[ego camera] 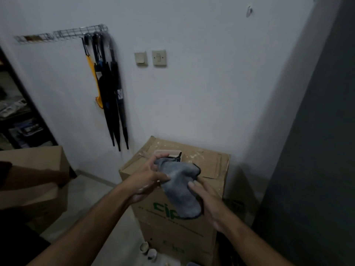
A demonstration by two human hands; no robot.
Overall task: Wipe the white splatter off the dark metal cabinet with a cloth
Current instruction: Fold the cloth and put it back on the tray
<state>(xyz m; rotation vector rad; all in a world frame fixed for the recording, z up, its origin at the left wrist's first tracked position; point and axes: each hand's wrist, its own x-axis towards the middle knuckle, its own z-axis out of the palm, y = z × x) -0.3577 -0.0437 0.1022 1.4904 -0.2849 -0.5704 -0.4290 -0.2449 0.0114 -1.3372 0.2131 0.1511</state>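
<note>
The person holds a grey cloth (178, 187) in front of the chest with both hands. The left hand (148, 179) has its grip pinched on the cloth's upper edge, thumb against fingers. The right hand (207, 200) cups the hanging lower part, fingers curled round it from beneath. The cloth seems to be being gathered into a pad before any wiping. Behind the grip stands a cardboard box (211, 169) flecked with white. Well to the right of the grip rises the dark metal cabinet (317, 150), untouched; any splatter on it is too dim to make out.
</note>
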